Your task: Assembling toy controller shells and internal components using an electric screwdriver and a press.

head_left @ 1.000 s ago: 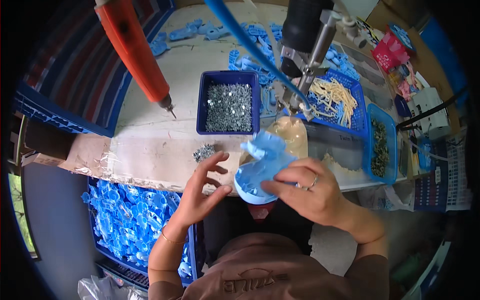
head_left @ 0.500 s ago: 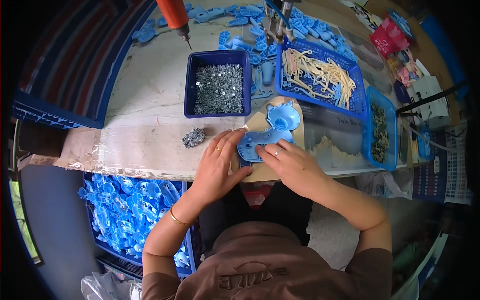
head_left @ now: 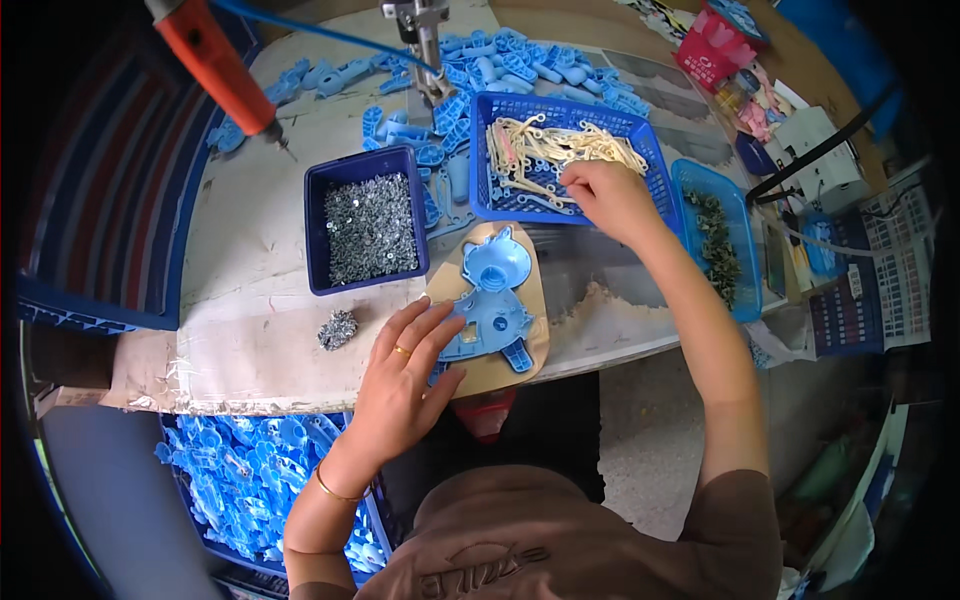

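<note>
On a tan board (head_left: 535, 345) lies a light-blue plastic animal-shaped shell (head_left: 495, 318), its hollow side up, with a round cup in the head part. My left hand (head_left: 408, 365) rests on the shell's left edge, fingers stretched out and slightly apart. Over a blue mesh basket (head_left: 660, 165) my right hand (head_left: 612, 198) has thumb and fingertips pinched together. Cream plastic link pieces (head_left: 540, 150) with ringed ends fill that basket, some blue ones among them. Whatever is between the right fingertips is too small to make out.
A dark blue bin (head_left: 316, 225) holds small metal screws; a loose screw pile (head_left: 338, 330) lies nearby. An orange power screwdriver (head_left: 225, 70) and a metal fixture (head_left: 425, 50) hang above. Blue parts (head_left: 510, 65) cover the back. A light-blue tray (head_left: 745, 290) stands right, a parts crate (head_left: 250, 480) below left.
My right hand has left the shell and reached forward and right to the mesh basket. A foot-like blue piece now shows at the shell's lower end. The whole view has shifted.
</note>
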`<state>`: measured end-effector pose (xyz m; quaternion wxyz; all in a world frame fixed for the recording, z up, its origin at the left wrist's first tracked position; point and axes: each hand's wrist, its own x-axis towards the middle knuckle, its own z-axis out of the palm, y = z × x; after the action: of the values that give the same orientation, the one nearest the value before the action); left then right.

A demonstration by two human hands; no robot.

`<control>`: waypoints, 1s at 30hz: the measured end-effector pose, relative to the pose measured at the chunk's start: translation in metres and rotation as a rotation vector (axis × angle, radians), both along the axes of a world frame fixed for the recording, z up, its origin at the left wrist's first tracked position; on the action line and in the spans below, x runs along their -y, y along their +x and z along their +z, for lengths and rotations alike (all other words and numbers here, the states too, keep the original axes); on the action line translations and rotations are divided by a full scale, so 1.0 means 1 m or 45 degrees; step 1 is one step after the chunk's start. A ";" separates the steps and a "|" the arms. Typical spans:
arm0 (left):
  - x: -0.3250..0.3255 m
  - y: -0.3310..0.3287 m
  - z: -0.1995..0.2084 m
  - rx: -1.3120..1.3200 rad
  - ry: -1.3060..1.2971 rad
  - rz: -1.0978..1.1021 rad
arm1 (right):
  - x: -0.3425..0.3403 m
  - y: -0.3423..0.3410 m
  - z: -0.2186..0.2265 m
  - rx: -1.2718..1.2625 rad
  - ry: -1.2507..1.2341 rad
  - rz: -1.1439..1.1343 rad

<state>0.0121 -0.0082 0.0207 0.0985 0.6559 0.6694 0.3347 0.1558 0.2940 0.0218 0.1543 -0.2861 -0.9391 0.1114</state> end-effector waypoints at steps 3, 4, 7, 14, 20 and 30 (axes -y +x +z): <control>-0.007 0.002 0.004 -0.008 0.022 -0.038 | -0.029 -0.008 -0.014 0.308 -0.131 -0.106; -0.010 0.003 0.004 -0.026 0.042 -0.050 | -0.034 -0.011 -0.019 0.302 -0.130 -0.112; -0.013 0.006 0.004 -0.001 0.032 -0.071 | -0.039 -0.024 -0.028 0.166 -0.227 -0.010; -0.022 0.012 0.004 -0.014 0.020 -0.116 | -0.015 -0.064 -0.015 0.639 -0.085 0.084; -0.027 0.010 0.003 -0.033 0.042 -0.139 | -0.036 -0.049 -0.030 0.324 -0.166 0.173; -0.062 0.015 0.012 0.369 0.117 0.116 | 0.043 0.000 0.016 -0.554 -1.476 0.622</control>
<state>0.0275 0.0537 0.0329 0.1487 0.5734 0.6612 0.4603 0.1553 0.2509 0.0375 0.1319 -0.0725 -0.7126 0.6852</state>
